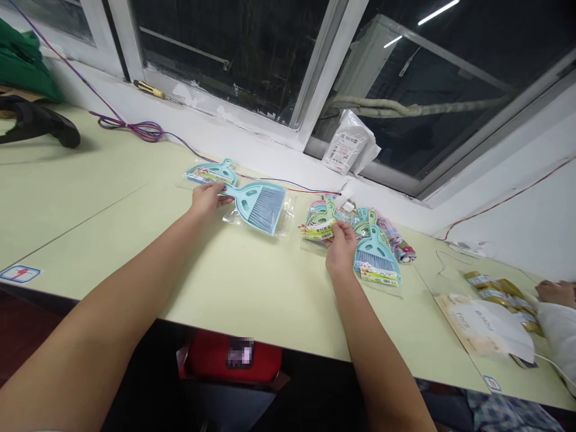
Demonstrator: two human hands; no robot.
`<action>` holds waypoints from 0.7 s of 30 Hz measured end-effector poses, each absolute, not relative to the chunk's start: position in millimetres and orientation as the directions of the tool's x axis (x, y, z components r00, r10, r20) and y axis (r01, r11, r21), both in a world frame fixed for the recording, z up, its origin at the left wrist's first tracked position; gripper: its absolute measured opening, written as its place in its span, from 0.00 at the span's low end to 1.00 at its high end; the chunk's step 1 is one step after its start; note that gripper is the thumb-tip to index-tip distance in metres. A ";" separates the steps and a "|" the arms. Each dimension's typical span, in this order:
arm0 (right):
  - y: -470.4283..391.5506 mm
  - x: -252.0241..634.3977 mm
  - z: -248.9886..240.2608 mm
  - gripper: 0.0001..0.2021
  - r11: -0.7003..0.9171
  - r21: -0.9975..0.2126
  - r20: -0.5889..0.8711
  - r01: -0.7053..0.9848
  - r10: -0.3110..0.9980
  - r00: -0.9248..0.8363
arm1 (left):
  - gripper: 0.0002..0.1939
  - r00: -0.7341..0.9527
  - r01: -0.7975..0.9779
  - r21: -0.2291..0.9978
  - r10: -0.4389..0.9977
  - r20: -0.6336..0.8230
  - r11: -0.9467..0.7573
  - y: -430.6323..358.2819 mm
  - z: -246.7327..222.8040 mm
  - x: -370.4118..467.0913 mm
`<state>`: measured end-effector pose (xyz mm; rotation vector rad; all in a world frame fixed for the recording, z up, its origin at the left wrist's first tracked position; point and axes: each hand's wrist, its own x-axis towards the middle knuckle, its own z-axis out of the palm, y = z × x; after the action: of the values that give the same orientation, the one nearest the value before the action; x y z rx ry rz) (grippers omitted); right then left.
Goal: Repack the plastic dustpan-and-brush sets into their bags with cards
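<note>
My left hand [209, 199] is closed on the handle end of a light-blue dustpan and brush set [258, 206] in a clear plastic bag. Just behind that hand lies another bagged blue set [211, 173] with a yellow-green label. In my right hand [341, 245], thumb and fingers pinch a yellow-green printed label [318, 230]. Under and behind the label, a stack of bagged green and blue sets [327, 210] lies on the table. To the right of this hand is a blue set [377, 255] with its label across the front, overlapping more sets behind it.
A white plastic package [351, 144] leans on the window sill, and a screwdriver [149, 89] rests farther left. Coiled red and blue wire [144, 130] runs along the table's back. At right, another person's hand [557, 293] is near gold packets [504, 291] and a paper bag [468, 324].
</note>
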<state>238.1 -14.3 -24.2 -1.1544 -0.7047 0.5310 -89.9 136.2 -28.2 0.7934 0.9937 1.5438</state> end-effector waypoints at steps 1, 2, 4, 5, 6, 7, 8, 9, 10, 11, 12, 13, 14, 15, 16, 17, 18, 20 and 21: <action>-14.8 238.3 -21.6 0.16 0.326 -0.943 0.197 -0.072 0.717 0.668 | 0.05 -0.164 -0.396 0.917 0.986 -0.022 -0.046 135.3 -28.4 -88.9; -15.1 237.8 -20.1 0.17 0.317 -0.943 0.172 -0.105 0.730 0.661 | 0.05 -0.133 -0.365 0.931 0.991 -0.032 -0.019 134.5 -28.7 -87.8; -15.6 234.9 -20.3 0.17 0.264 -0.958 0.131 -0.115 0.755 0.642 | 0.07 -0.066 -0.289 0.956 0.996 -0.067 0.045 133.3 -30.3 -85.7; -15.8 232.8 -21.9 0.17 0.214 -0.972 0.108 -0.096 0.773 0.625 | 0.08 -0.035 -0.246 0.966 0.996 -0.087 0.076 133.1 -31.6 -85.2; -16.2 230.4 -24.2 0.17 0.156 -0.986 0.084 -0.067 0.794 0.602 | 0.08 -0.010 -0.196 0.975 0.994 -0.106 0.102 133.2 -33.1 -85.2; -16.7 227.9 -27.0 0.17 0.101 -0.994 0.062 -0.034 0.813 0.579 | 0.08 0.006 -0.137 0.983 0.993 -0.122 0.121 133.4 -34.6 -85.9; -17.3 225.4 -29.9 0.17 0.058 -0.998 0.047 -0.002 0.830 0.556 | 0.08 0.008 -0.058 0.990 0.992 -0.125 0.125 133.5 -35.7 -87.1; -18.0 222.9 -32.8 0.17 0.029 -0.999 0.041 0.031 0.844 0.535 | 0.07 -0.008 0.045 0.995 0.996 -0.094 0.094 133.1 -36.1 -88.5; -18.8 220.5 -35.5 0.18 0.010 -0.998 0.041 0.063 0.853 0.521 | 0.07 -0.044 0.175 0.984 0.999 -0.018 0.026 131.8 -35.7 -89.8; -19.6 218.5 -37.7 0.18 -0.003 -0.995 0.046 0.095 0.859 0.510 | 0.07 -0.085 0.325 0.943 0.991 0.099 -0.066 129.3 -34.1 -90.4; -20.2 216.7 -39.5 0.18 -0.015 -0.992 0.051 0.126 0.864 0.501 | 0.07 -0.109 0.476 0.865 0.964 0.241 -0.162 125.3 -31.4 -89.5; -20.6 215.5 -40.9 0.18 -0.024 -0.988 0.053 0.150 0.869 0.492 | 0.09 -0.102 0.605 0.756 0.918 0.384 -0.249 119.6 -27.7 -86.8; -20.8 214.7 -41.8 0.18 -0.029 -0.986 0.055 0.164 0.874 0.483 | 0.11 -0.062 0.700 0.644 0.872 0.485 -0.309 112.1 -23.2 -81.9; -20.8 214.4 -42.3 0.19 -0.030 -0.986 0.054 0.167 0.877 0.478 | 0.13 0.020 0.752 0.555 0.854 0.519 -0.355 103.1 -18.5 -74.9; -20.6 214.5 -42.6 0.18 -0.028 -0.986 0.053 0.162 0.878 0.476 | 0.14 0.139 0.769 0.492 0.857 0.496 -0.409 92.9 -14.0 -66.1; -20.3 214.9 -42.6 0.18 -0.027 -0.987 0.052 0.157 0.878 0.475 | 0.17 0.283 0.771 0.433 0.860 0.425 -0.468 81.9 -10.0 -56.3; -19.9 215.4 -42.5 0.18 -0.027 -0.988 0.050 0.154 0.878 0.476 | 0.20 0.413 0.772 0.369 0.850 0.328 -0.518 70.9 -7.0 -46.2; -19.4 216.4 -42.2 0.17 -0.033 -0.988 0.045 0.153 0.874 0.484 | 0.26 0.547 0.781 0.238 0.816 0.186 -0.578 51.3 -3.9 -28.7; -19.3 216.5 -42.1 0.17 -0.037 -0.988 0.042 0.151 0.873 0.486 | 0.27 0.574 0.787 0.185 0.808 0.133 -0.589 44.0 -3.6 -22.5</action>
<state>216.5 -19.3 -42.1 -1.5178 -0.9293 0.7435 -22.5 44.0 -3.6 2.6920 1.3691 0.3105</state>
